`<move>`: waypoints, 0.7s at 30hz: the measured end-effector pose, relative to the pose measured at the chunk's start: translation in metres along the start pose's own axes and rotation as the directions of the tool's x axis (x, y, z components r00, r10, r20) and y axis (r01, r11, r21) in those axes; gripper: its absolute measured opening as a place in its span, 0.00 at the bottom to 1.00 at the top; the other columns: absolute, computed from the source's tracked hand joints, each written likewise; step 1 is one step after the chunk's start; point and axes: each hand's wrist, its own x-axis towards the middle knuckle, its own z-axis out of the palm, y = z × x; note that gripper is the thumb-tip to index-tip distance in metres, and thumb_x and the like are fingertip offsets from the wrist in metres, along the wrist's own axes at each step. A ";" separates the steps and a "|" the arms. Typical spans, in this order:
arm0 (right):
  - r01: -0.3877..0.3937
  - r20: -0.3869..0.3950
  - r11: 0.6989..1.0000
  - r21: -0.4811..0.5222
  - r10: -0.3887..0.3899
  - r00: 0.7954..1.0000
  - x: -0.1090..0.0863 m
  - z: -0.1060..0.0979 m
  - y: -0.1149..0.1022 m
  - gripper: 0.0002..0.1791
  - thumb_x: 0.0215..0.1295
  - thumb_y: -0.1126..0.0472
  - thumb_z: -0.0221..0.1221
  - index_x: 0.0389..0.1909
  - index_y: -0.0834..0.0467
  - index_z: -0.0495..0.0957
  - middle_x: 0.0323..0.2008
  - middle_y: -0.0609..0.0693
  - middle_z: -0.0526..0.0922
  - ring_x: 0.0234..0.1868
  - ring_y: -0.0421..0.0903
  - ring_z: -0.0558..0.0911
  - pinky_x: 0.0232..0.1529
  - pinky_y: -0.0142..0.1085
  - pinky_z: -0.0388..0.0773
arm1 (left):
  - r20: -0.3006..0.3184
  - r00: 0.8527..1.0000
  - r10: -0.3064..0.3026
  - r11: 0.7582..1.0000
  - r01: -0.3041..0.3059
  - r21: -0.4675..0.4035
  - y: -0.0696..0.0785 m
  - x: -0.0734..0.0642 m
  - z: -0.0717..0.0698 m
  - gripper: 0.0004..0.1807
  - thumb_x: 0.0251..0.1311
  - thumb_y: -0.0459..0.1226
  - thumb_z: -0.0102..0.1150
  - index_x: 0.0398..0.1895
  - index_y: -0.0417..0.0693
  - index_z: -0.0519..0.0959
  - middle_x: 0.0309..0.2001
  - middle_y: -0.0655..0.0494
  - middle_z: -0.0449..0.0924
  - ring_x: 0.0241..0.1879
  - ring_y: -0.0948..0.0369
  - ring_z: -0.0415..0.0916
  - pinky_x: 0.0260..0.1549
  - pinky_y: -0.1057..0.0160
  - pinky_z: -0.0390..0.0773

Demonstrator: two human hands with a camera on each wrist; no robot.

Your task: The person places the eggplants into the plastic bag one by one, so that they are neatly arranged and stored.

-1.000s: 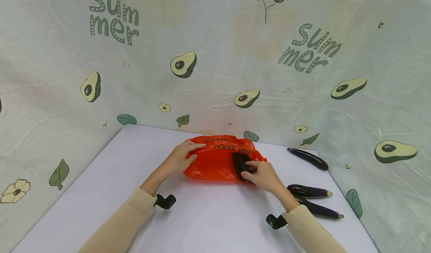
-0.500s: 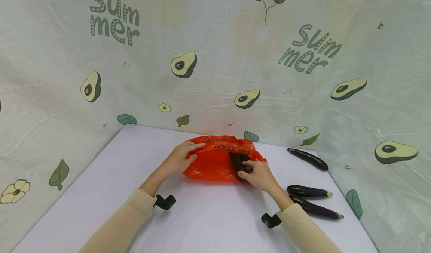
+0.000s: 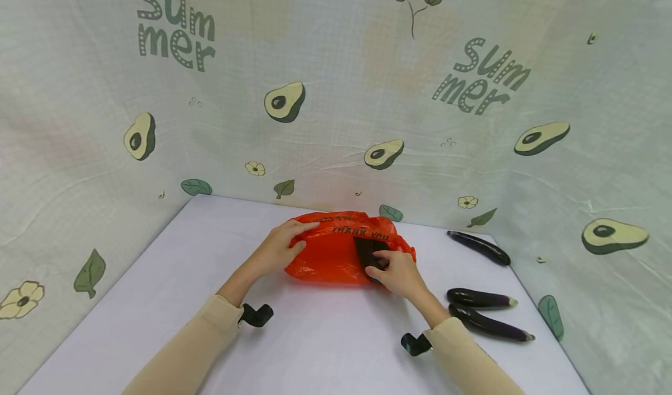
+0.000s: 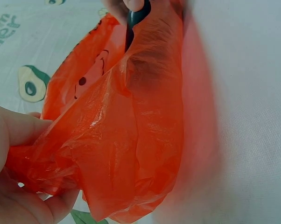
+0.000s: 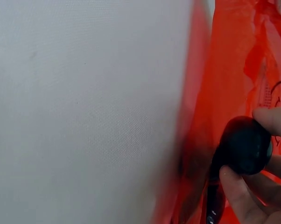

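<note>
A red plastic bag [image 3: 328, 261] printed with "THANK YOU" lies on the white table, its mouth held apart. My left hand [image 3: 275, 249] grips the bag's left rim between thumb and fingers; the left wrist view shows the thin plastic [image 4: 117, 154] bunched in that grasp. At the bag's right side, my right hand [image 3: 399, 272] holds a dark eggplant [image 3: 364, 255] by its rounded end. Close up in the right wrist view, fingers and thumb wrap the eggplant [image 5: 245, 147] inside the bag's opening. Below it a narrow glossy dark shape [image 5: 215, 200] shows; I cannot tell its kind.
Two eggplants [image 3: 480, 298] [image 3: 490, 324] lie side by side at the right, near my right forearm. A third eggplant [image 3: 479, 247] rests farther back by the table's right edge. A cloth printed with avocados [image 3: 283, 102] stands behind and at both sides.
My right hand has shifted slightly left with the eggplant, along the bag's opening. The left hand keeps its place on the bag's rim.
</note>
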 end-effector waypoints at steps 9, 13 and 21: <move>0.002 -0.010 1.000 -0.023 -0.002 1.000 0.001 0.002 0.002 0.25 0.65 0.55 0.74 0.59 0.62 0.86 0.47 0.57 0.89 0.46 0.51 0.84 0.48 0.48 0.88 | 0.003 1.000 -0.002 1.000 0.002 0.001 -0.001 0.000 0.000 0.30 0.73 0.28 0.60 0.76 0.52 0.74 0.68 0.45 0.76 0.67 0.45 0.73 0.67 0.41 0.76; -0.002 -0.009 0.999 -0.034 0.001 1.000 0.002 0.005 0.002 0.25 0.65 0.55 0.74 0.60 0.62 0.86 0.49 0.58 0.89 0.47 0.52 0.84 0.49 0.49 0.88 | 0.003 1.000 -0.003 1.000 0.003 -0.007 -0.001 0.000 0.000 0.30 0.73 0.28 0.60 0.76 0.52 0.74 0.68 0.44 0.76 0.67 0.45 0.73 0.67 0.41 0.76; 0.006 -0.018 0.999 -0.040 -0.007 1.000 0.002 0.005 -0.002 0.24 0.65 0.55 0.74 0.59 0.62 0.86 0.51 0.59 0.88 0.48 0.53 0.84 0.50 0.50 0.88 | 0.000 1.000 -0.002 1.000 0.002 -0.009 -0.001 0.000 0.000 0.30 0.73 0.28 0.61 0.76 0.51 0.74 0.69 0.44 0.76 0.67 0.45 0.73 0.67 0.40 0.76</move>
